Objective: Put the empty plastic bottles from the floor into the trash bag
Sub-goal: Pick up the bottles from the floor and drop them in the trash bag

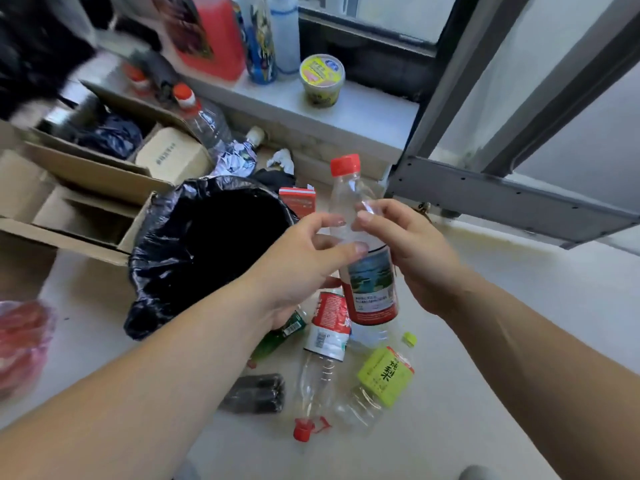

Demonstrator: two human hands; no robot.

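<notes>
I have both hands on a clear bottle (360,237) with a red cap — held upright above the floor, just right of the black trash bag (166,271). My left hand (304,268) pinches it at mid-body, thumb in front and fingers curled behind; my right hand (412,251) closes around it from the other side, fingertips on the clear upper part. Below them, on the floor, lie a red-labelled bottle (329,327), a yellow-green-labelled bottle (381,379), and a green bottle (277,336) partly under my left wrist
</notes>
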